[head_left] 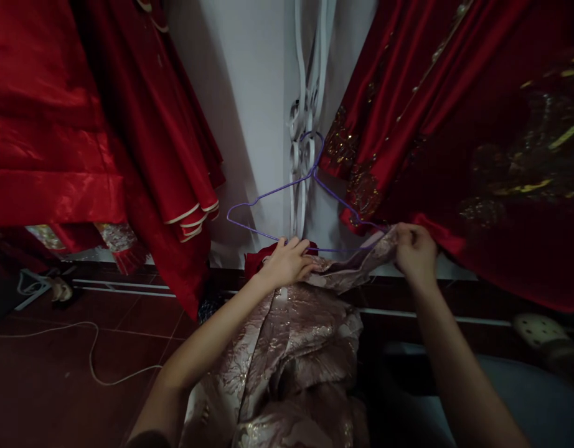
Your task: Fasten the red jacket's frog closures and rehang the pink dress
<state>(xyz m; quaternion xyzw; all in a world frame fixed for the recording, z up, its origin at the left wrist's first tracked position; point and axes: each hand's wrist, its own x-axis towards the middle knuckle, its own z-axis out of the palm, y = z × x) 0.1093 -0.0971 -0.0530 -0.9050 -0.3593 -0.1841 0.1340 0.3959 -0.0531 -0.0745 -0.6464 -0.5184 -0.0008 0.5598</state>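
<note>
A purple wire hanger (287, 185) hooks onto white scrolled metalwork, its lower bar crossing in front of the wall. Below it hangs a pinkish-bronze brocade garment (310, 323), shiny and bunched in folds. My left hand (289, 264) is closed on the garment's upper edge, its fingertips at the hanger's lower bar. At the hanger's right end, my right hand (416, 254) pinches the same edge and stretches it up to the right; the hanger's tip is hidden there by cloth and fingers.
Red garments (142, 112) hang on the left, and a red gown (455, 143) with gold decoration hangs on the right. White metalwork (310, 74) stands against the wall. A pale cable (96, 348) crosses the tiled floor; a clog-style shoe (539, 328) sits at right.
</note>
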